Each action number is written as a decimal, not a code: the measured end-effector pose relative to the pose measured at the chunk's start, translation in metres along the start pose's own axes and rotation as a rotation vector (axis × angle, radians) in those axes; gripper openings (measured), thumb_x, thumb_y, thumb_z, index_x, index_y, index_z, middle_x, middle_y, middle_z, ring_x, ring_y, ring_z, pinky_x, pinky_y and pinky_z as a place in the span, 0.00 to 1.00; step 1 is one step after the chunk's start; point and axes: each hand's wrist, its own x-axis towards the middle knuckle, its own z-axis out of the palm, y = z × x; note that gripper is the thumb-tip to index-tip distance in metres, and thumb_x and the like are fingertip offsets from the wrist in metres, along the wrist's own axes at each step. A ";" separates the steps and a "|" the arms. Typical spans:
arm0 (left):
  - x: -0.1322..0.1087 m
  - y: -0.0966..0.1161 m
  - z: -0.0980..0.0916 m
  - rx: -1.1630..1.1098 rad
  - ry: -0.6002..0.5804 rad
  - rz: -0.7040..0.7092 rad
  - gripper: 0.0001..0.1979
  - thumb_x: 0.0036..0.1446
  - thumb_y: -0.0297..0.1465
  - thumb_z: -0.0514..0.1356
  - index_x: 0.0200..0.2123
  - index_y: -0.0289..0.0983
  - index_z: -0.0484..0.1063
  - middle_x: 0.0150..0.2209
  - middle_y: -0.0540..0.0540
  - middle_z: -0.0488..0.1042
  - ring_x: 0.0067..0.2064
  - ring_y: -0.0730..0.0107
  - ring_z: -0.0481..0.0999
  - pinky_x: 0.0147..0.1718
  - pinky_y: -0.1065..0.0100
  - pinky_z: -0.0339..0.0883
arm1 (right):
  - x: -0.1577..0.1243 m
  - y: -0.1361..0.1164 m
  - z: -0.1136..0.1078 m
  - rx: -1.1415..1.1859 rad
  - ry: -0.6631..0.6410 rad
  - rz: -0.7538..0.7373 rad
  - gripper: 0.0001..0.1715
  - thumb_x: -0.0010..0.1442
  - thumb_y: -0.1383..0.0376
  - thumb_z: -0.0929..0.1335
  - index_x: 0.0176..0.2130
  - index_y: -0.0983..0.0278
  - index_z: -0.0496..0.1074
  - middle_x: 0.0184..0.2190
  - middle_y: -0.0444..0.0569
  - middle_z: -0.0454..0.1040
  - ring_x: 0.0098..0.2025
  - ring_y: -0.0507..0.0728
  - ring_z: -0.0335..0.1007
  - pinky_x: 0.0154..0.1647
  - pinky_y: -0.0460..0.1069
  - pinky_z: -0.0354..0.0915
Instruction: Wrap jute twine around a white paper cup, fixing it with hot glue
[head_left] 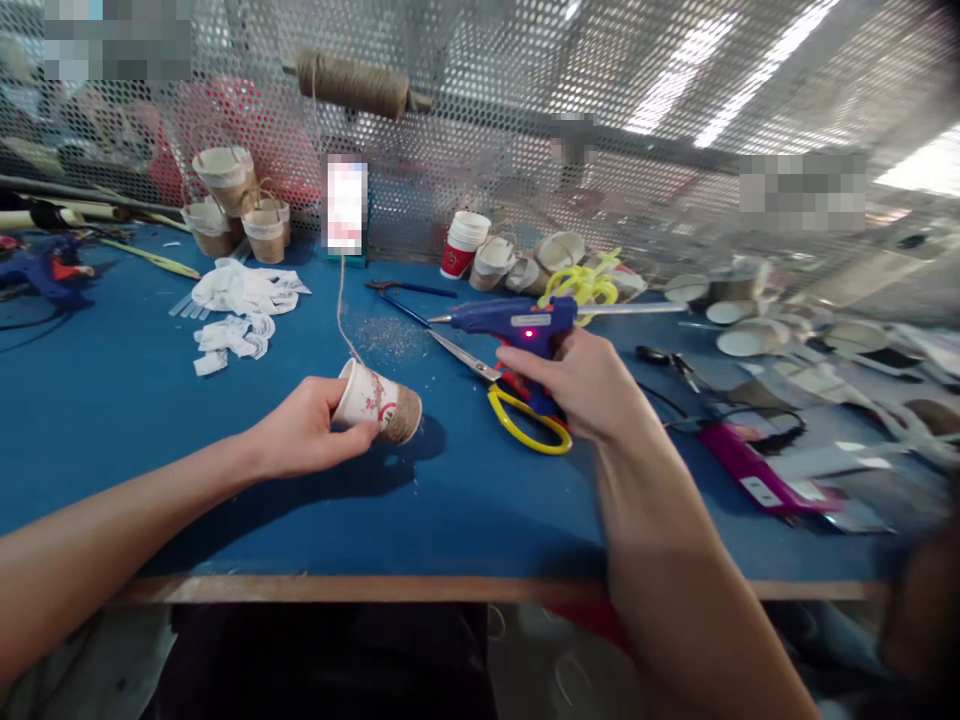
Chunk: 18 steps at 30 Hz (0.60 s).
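Observation:
My left hand (322, 425) is closed on a paper cup (367, 392), tilted on its side with its mouth to the left. Brown twine (405, 412) is wound around the cup's base end. A loose strand (340, 300) runs from the cup up toward a twine spool (352, 84). In my right hand (581, 375) is a blue glue gun (517, 318), its nozzle pointing left and its small red light lit. A clear glue stick (630, 309) sticks out of its back. Yellow-handled scissors (529, 425) lie beneath the gun, partly hidden by it.
Twine-wrapped cups (225, 185) are stacked at the back left, near white fabric strips (244, 290). Blue-handled pliers (412, 290), stacked red-and-white cups (463, 243) and yellow ribbon (592, 285) lie further back. A second glue gun (45, 272) rests far left; a purple box (765, 470) is at right.

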 end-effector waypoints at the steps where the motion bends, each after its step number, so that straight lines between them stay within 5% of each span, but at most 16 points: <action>1: 0.000 0.000 0.000 0.002 -0.003 0.000 0.04 0.46 0.28 0.55 0.24 0.32 0.66 0.20 0.53 0.61 0.22 0.79 0.57 0.18 0.77 0.52 | 0.007 0.005 -0.001 -0.037 0.072 0.020 0.09 0.47 0.61 0.69 0.24 0.64 0.66 0.21 0.45 0.70 0.21 0.50 0.64 0.20 0.45 0.60; 5: 0.001 -0.001 0.001 0.026 -0.019 -0.008 0.05 0.46 0.29 0.55 0.23 0.33 0.65 0.20 0.53 0.61 0.22 0.79 0.57 0.19 0.76 0.53 | 0.033 0.024 -0.005 -0.316 0.100 0.138 0.14 0.55 0.61 0.62 0.22 0.66 0.65 0.23 0.49 0.71 0.22 0.50 0.64 0.23 0.45 0.60; 10: 0.001 -0.001 0.003 0.051 -0.026 -0.052 0.07 0.46 0.31 0.55 0.23 0.33 0.63 0.19 0.54 0.59 0.21 0.79 0.56 0.19 0.75 0.52 | 0.055 0.047 -0.003 -0.475 0.091 0.243 0.19 0.55 0.57 0.62 0.22 0.68 0.67 0.19 0.53 0.70 0.21 0.55 0.66 0.23 0.48 0.59; 14: 0.000 -0.002 0.005 0.041 -0.033 -0.036 0.08 0.46 0.32 0.55 0.21 0.34 0.60 0.18 0.54 0.58 0.20 0.79 0.55 0.18 0.75 0.50 | 0.060 0.052 -0.001 -0.587 0.118 0.282 0.19 0.53 0.57 0.64 0.26 0.71 0.71 0.27 0.62 0.72 0.35 0.63 0.70 0.33 0.52 0.61; 18: 0.001 -0.003 0.006 0.028 -0.029 -0.021 0.08 0.46 0.32 0.55 0.21 0.34 0.62 0.18 0.54 0.59 0.20 0.79 0.55 0.18 0.75 0.51 | 0.048 0.033 0.010 -0.617 0.117 0.215 0.20 0.53 0.59 0.64 0.36 0.75 0.72 0.42 0.71 0.69 0.49 0.70 0.61 0.43 0.57 0.57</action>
